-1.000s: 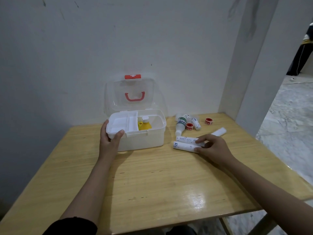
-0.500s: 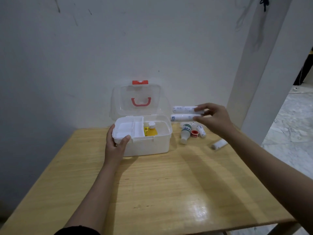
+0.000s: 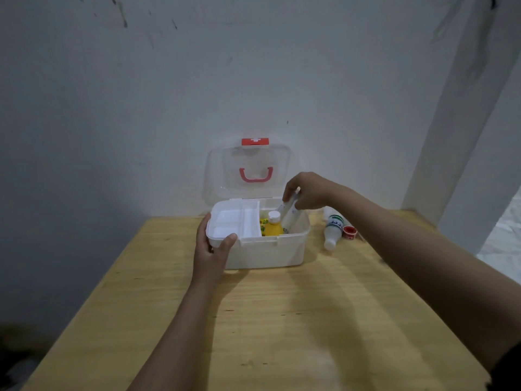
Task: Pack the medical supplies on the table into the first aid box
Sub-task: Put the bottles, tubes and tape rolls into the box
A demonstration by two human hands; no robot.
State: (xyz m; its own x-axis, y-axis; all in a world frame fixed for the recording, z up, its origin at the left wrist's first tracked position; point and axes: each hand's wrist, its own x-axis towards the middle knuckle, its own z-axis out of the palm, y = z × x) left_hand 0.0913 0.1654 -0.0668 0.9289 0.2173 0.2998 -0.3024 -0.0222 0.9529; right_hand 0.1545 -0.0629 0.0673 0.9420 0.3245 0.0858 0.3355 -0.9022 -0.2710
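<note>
White first aid box (image 3: 265,253), clear lid (image 3: 249,170) w/ red handle (image 3: 256,176) & red latch (image 3: 255,141). Yellow bottle (image 3: 273,227), white cap, inside. Light wood-grain table (image 3: 282,320). Red-rimmed tape roll (image 3: 349,232) nr right edge.

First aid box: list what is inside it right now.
In the first aid box: an empty white tray, a yellow bottle, and white rolls held by the right hand. The floor beneath is hidden.

Both forearms are bare to the hands, with a dark sleeve edge (image 3: 510,359) at the right elbow.
</note>
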